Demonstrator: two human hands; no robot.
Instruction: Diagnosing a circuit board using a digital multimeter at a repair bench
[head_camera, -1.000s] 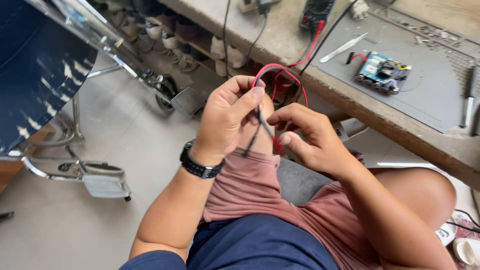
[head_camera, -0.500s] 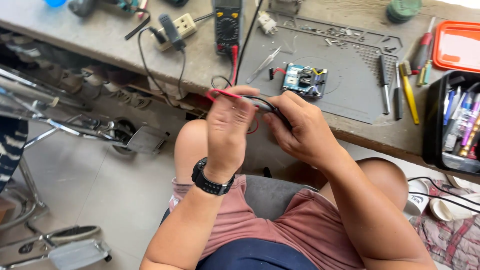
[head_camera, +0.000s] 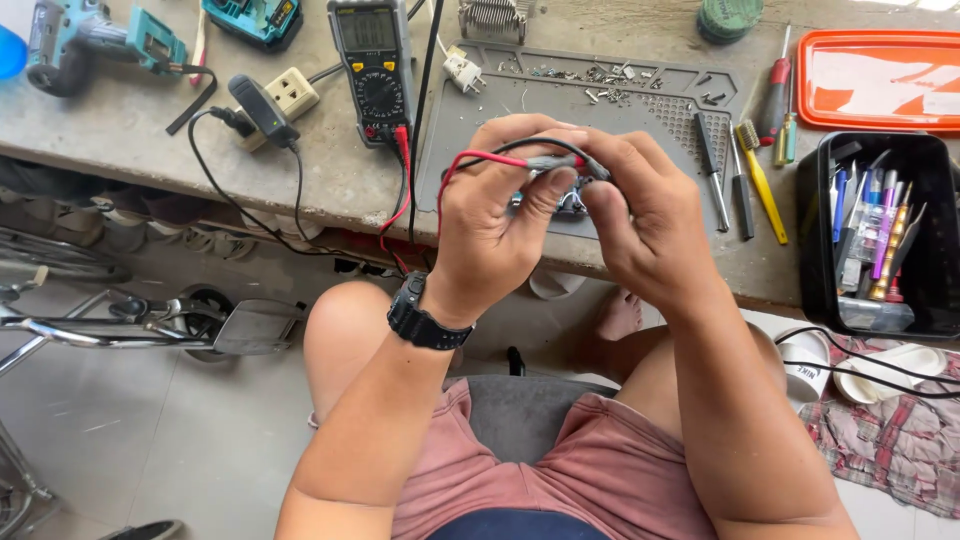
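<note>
My left hand (head_camera: 495, 225) and my right hand (head_camera: 645, 215) are raised together over the front edge of the workbench. Both pinch the red and black test leads (head_camera: 500, 160) of a multimeter (head_camera: 378, 65), which stands on the bench to the left. The red lead loops over my left fingers; the black lead runs across to my right fingers. A small circuit board (head_camera: 572, 200) lies on the grey work mat (head_camera: 600, 100), mostly hidden behind my hands. A black watch sits on my left wrist.
A black bin of tools (head_camera: 880, 235) and an orange tray (head_camera: 880, 80) stand at the right. Screwdrivers and a brush (head_camera: 760, 180) lie beside the mat. A power adapter and socket (head_camera: 265, 105) and a teal drill (head_camera: 90, 45) are at left. A wheelchair footrest (head_camera: 250, 325) is on the floor.
The view has swung from the floor up onto the bench. My hands have lifted the leads from above my lap to over the mat, keeping hold of them.
</note>
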